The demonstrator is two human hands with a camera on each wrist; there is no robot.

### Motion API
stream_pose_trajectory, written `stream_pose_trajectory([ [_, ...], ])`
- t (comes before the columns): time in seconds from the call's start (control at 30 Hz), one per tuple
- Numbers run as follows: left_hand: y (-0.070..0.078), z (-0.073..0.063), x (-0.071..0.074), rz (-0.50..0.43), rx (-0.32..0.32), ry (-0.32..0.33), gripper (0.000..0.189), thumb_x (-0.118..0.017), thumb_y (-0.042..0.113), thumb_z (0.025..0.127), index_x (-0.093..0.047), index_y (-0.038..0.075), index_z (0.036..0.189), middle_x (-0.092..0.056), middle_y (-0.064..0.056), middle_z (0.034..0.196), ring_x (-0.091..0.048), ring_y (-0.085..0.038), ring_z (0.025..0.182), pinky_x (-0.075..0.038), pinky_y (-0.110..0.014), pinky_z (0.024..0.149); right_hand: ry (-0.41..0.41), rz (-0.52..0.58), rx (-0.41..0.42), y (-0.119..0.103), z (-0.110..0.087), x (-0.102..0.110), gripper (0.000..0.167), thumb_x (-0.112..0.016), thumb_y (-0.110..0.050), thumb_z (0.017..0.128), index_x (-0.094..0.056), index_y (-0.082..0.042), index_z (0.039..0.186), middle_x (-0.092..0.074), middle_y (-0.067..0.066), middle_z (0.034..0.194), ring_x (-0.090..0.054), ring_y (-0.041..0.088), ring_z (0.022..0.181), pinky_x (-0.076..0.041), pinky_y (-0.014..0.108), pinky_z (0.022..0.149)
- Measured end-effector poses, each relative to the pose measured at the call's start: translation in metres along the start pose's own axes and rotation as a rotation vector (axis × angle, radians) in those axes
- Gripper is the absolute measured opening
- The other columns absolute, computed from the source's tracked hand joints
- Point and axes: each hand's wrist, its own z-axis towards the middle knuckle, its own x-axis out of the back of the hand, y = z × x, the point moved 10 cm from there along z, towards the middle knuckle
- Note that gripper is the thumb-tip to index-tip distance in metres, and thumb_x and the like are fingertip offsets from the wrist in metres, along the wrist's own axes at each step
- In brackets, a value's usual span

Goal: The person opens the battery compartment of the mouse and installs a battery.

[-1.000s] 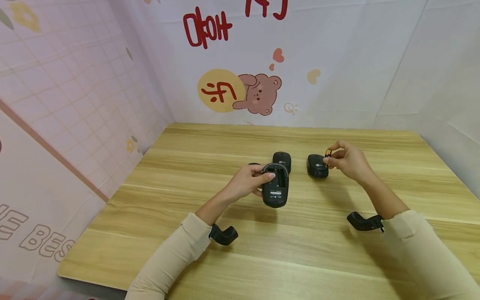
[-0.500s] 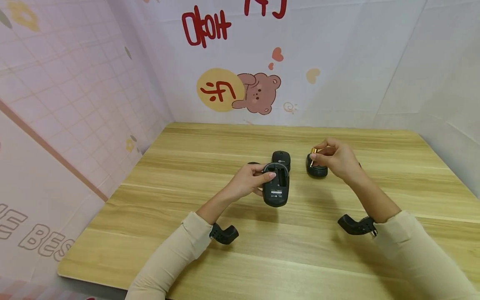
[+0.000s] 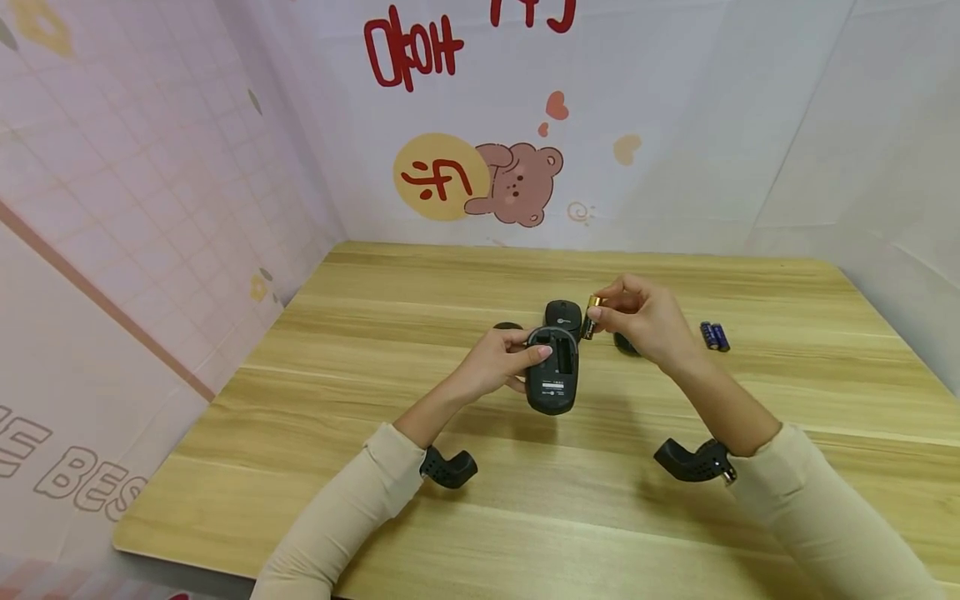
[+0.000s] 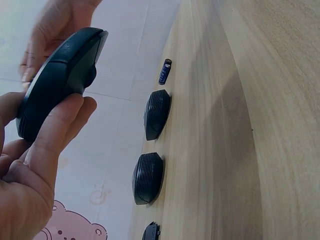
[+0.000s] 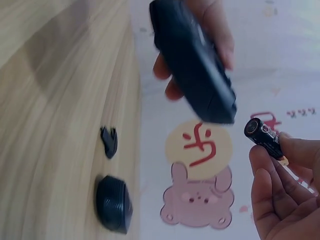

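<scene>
My left hand (image 3: 487, 365) grips a black computer mouse (image 3: 552, 392) above the table, its underside facing up with the battery compartment uncovered. In the head view that slot shows dark. Just beyond the mouse's right edge, my right hand (image 3: 651, 323) pinches a black-and-gold battery (image 3: 590, 322) between thumb and fingers. The right wrist view shows the battery (image 5: 265, 137) apart from the held mouse (image 5: 195, 65), one end tilted toward it. From the left wrist view, my left fingers wrap the side of the mouse (image 4: 60, 82).
On the wooden table (image 3: 420, 292), another black mouse (image 3: 562, 314) sits behind the held one. A further mouse (image 3: 624, 343) is partly hidden by my right hand. A small black cover (image 5: 109, 142) lies to the left. Two blue batteries (image 3: 715, 336) lie at the right.
My right hand has moved left with the battery, from beside the right-hand mouse to near the held mouse. The blue batteries have come into view. My left hand has stayed in place.
</scene>
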Motion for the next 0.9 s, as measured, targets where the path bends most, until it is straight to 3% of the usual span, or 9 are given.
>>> stream_pose_trajectory([
  [0.2,0.003,-0.001,-0.003,-0.002,-0.006,-0.024,0.042,-0.055,0.010,0.094,-0.047,-0.006,0.131,-0.064,-0.024,0.101,-0.067,-0.026,0.081,-0.056,-0.041,0.065,0.012,-0.016,0.098,-0.020,-0.003,-0.010,0.015,-0.068,0.002,0.081,-0.061,0.008,0.092,-0.065,0.019,0.084,-0.064,0.010,0.065,-0.055,0.023,0.061],
  [0.43,0.004,-0.001,-0.003,-0.004,-0.007,-0.026,0.040,-0.054,0.011,0.094,-0.048,-0.006,0.130,-0.064,-0.023,0.101,-0.067,-0.026,0.081,-0.057,-0.040,0.065,0.013,-0.090,0.163,-0.026,-0.007,-0.020,0.011,-0.070,0.002,0.079,-0.063,0.004,0.088,-0.066,0.014,0.086,-0.064,0.012,0.068,-0.054,0.021,0.062],
  [0.9,0.006,0.000,-0.007,0.021,-0.009,-0.028,0.038,-0.055,0.010,0.094,-0.050,-0.007,0.128,-0.064,-0.024,0.100,-0.067,-0.026,0.081,-0.056,-0.040,0.065,0.020,-0.182,0.167,-0.023,-0.012,-0.022,0.008,-0.071,0.000,0.079,-0.064,-0.001,0.082,-0.067,0.008,0.085,-0.063,0.014,0.067,-0.052,0.020,0.056],
])
